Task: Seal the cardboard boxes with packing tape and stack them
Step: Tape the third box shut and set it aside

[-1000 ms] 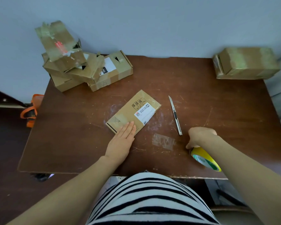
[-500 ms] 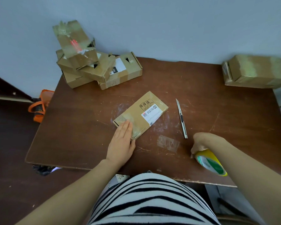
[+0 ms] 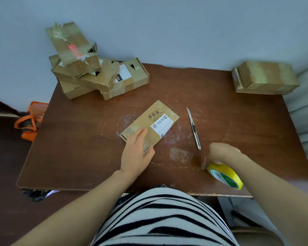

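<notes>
A flat cardboard box (image 3: 153,119) with a white label lies at the middle of the brown table (image 3: 82,139). My left hand (image 3: 136,153) rests flat on its near end, fingers straight, pressing on clear tape there. My right hand (image 3: 221,151) is curled at the right and holds a yellow roll of packing tape (image 3: 224,176) near the table's front edge. A silver utility knife (image 3: 194,129) lies between the box and my right hand.
A pile of several taped boxes (image 3: 89,71) stands at the back left corner. One taped box (image 3: 265,79) sits at the back right corner. A clear tape scrap (image 3: 180,154) sticks to the table. An orange bag (image 3: 31,121) hangs off the left side.
My left hand slid along the box's near end, from its lower corner toward the left over the tape. The right hand kept its hold on the roll. The camera view shifted.
</notes>
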`<action>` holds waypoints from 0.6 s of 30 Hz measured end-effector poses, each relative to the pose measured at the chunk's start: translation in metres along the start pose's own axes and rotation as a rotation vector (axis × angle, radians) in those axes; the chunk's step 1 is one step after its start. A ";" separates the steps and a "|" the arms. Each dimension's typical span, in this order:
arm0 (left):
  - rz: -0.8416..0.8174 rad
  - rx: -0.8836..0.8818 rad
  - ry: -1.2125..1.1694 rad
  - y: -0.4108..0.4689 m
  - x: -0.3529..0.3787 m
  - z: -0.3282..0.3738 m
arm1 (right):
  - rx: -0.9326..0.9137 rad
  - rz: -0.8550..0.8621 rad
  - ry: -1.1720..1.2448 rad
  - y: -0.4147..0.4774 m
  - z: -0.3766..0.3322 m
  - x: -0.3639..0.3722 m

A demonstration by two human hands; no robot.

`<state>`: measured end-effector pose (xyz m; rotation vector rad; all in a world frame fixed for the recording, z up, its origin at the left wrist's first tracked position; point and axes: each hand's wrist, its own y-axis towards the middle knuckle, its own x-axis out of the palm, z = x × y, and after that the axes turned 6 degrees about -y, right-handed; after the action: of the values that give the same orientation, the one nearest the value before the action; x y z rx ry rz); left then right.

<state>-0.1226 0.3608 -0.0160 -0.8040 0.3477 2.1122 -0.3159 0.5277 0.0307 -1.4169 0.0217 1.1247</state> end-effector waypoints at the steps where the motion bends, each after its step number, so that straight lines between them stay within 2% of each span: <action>1: -0.013 -0.016 -0.075 0.002 0.000 0.005 | 0.004 0.006 -0.011 -0.009 -0.005 -0.006; 4: -0.151 -0.177 -0.322 0.004 0.005 0.026 | -0.001 0.025 -0.053 -0.031 -0.016 -0.021; 5: -0.242 -0.308 -0.415 0.005 0.011 0.032 | -0.008 0.032 -0.068 -0.037 -0.019 -0.026; 9: -0.710 -1.024 -0.795 0.011 0.028 0.049 | -0.069 0.075 -0.092 -0.066 -0.031 -0.051; 11: -0.807 -1.263 -1.034 0.013 0.034 0.051 | -0.101 0.090 -0.101 -0.080 -0.038 -0.056; 14: -0.687 -1.448 -1.296 0.018 0.045 0.052 | -0.106 0.110 -0.100 -0.088 -0.043 -0.053; 16: -0.551 -1.501 -1.372 0.021 0.051 0.053 | -0.101 0.113 -0.089 -0.091 -0.042 -0.051; 18: -0.485 -1.509 -1.381 0.020 0.052 0.055 | -0.103 0.120 -0.076 -0.094 -0.040 -0.054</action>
<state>-0.1852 0.4073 -0.0089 0.0931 -2.0524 1.6391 -0.2621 0.4869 0.1247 -1.4784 -0.0052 1.2931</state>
